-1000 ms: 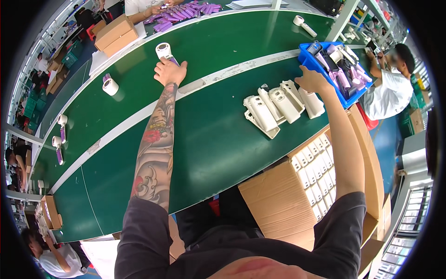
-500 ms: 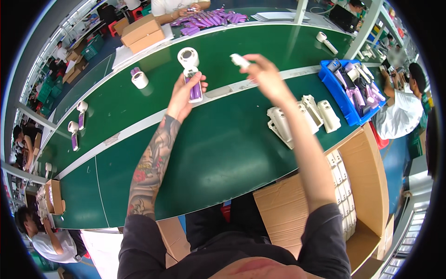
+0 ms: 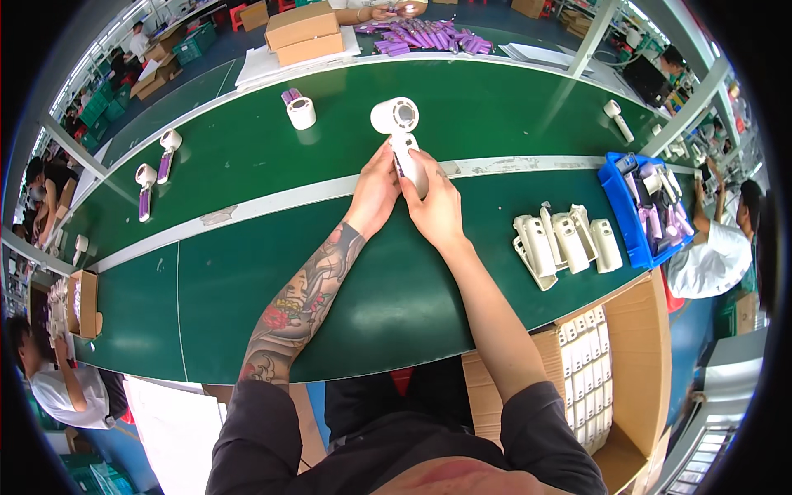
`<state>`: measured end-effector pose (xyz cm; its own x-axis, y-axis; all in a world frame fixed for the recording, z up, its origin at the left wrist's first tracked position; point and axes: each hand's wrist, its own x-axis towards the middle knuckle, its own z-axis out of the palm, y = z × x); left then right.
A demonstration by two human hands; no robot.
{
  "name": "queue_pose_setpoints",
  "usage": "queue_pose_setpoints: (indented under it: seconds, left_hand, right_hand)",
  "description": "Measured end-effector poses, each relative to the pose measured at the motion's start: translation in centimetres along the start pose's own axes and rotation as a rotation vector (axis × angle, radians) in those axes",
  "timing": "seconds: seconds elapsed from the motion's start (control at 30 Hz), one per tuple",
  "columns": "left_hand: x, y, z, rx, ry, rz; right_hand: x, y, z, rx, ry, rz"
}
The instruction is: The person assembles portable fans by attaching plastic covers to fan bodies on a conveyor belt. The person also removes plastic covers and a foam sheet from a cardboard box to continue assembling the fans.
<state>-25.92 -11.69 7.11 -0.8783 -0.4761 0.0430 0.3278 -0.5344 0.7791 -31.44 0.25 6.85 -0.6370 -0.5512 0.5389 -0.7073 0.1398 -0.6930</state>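
Above the near rail of the green belt, a white handheld fan (image 3: 394, 115) with a round head is held between my two hands. My left hand (image 3: 375, 194) is closed round the left side of its handle, where a bit of purple shows. A white handle cover (image 3: 418, 177) lies against the handle's front. Pressing on that cover from the right is my right hand (image 3: 439, 208), its thumb and fingers closed on it. The fingers partly hide how the cover and handle meet.
White handle shells (image 3: 569, 243) lie grouped on the right of the green table (image 3: 388, 305), beside a blue bin (image 3: 631, 223) of parts. An open cardboard box (image 3: 639, 363) holds rows of white shells. More fans, including one (image 3: 302, 114), stand along the belt (image 3: 247, 148). Co-workers sit at both sides.
My right hand has brought the white cover leftward onto the fan's handle. The two hands, apart before, now meet at the fan, whose head has turned. The view has shifted too.
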Motion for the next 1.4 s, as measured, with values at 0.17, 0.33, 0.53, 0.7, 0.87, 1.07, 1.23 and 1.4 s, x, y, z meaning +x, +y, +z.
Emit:
queue_pose_setpoints:
  seconds: [0.17,0.33,0.53,0.7,0.87,1.07,1.23,1.4]
  left_hand:
    - [-0.2,0.0,0.1,0.068,-0.058,0.058]
    - [-0.1,0.2,-0.7,0.214,-0.111,0.105]
    - [-0.1,-0.1,-0.4,0.285,-0.134,0.07]
    - [-0.3,-0.4,-0.3,0.483,-0.166,0.209]
    - [0.0,-0.3,-0.8,0.613,-0.241,0.26]
    - [0.0,0.3,-1.6,0.739,-0.298,0.258]
    - [-0.2,-0.2,-1.0,0.743,-0.076,0.238]
    - [1.4,0.6,-5.0,0.86,0.372,0.471]
  right_hand:
    - [-0.1,0.8,0.6,-0.132,0.065,-0.187]
    - [-0.1,0.2,0.6,0.108,0.044,-0.047]
    - [-0.2,0.9,0.5,0.516,-0.026,0.262]
    - [0.1,1.1,-0.4,0.306,-0.073,0.224]
    - [-0.1,0.7,-0.6,0.125,-0.127,0.249]
    - [-0.6,-0.2,0.8,0.009,-0.008,0.185]
    - [0.0,0.2,-0.4,0.423,-0.2,0.374]
    - [0.6,0.4,-1.0,0.834,-0.127,0.565]
